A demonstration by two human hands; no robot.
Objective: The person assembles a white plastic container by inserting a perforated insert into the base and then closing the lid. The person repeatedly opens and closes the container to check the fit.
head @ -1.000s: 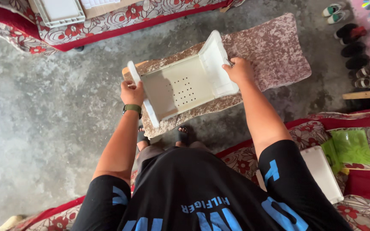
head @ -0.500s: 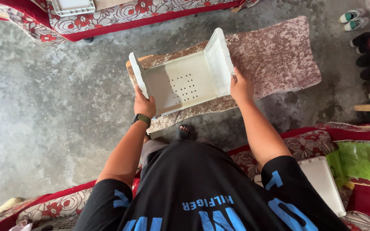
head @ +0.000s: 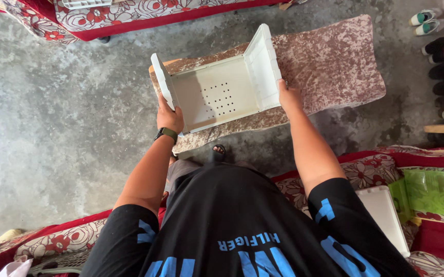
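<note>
Over the near-left end of a low bench [head: 330, 66] covered in mottled pinkish-brown fabric, a person holds a white plastic tray assembly [head: 217, 92] with both hands. Its flat base, pierced by a small grid of holes, lies on or just above the bench top, which likely takes its weight, though contact cannot be told for sure. Two side panels stand up from the base, one at each short end, both leaning slightly outward.

The left hand [head: 169, 117] closes around the near lower corner of the left panel, thumb on the inner face; a dark watch [head: 166, 133] sits on that wrist. The right hand [head: 288, 96] presses against the near edge of the right panel, fingers wrapped behind it. Holding both panels at their near corners looks like a way to keep them upright and squared to the base.

Another white panel [head: 386, 218] lies on the floral red sofa [head: 371, 164] at the person's right, beside a green plastic bag [head: 427, 192]. Shoes [head: 440, 66] line the concrete floor [head: 52, 113] at the far right.
</note>
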